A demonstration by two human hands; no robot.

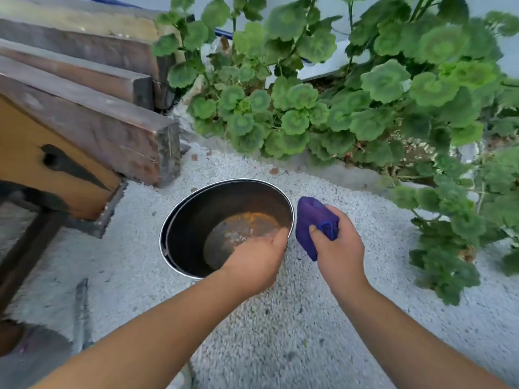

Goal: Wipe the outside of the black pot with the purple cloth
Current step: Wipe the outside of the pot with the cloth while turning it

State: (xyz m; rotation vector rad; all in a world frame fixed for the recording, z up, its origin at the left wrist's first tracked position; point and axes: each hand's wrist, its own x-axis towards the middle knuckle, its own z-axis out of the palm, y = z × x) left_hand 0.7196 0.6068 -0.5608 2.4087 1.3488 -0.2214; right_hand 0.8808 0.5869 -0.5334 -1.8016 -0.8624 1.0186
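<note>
On pale gravel ground (295, 318), outdoors, listed by size. Geranium plant (365, 94): broad round green leaves, filling the upper right; not part of the task. Timber beams (92, 119): dark weathered wood stacked at the left, well apart from the work. Black pot (224, 223): round, metal-rimmed, dark inside with a rusty orange stain on the base; standing or slightly tilted on the gravel near the centre, its outer wall mostly hidden from this view. Left hand (257, 261): fingers curled over the near rim, some reaching inside, gripping the pot, presumably to steady or turn it while the wall is wiped. Right hand (335, 245): closed round the purple cloth, thumb pressing on top, just beside the pot's right edge. Purple cloth (311, 223): folded into a compact pad, probably to give a firm wiping face; near the pot's outer right side, though whether it touches the wall cannot be told. Judgement: wiping of the right side is at hand or under way.
</note>
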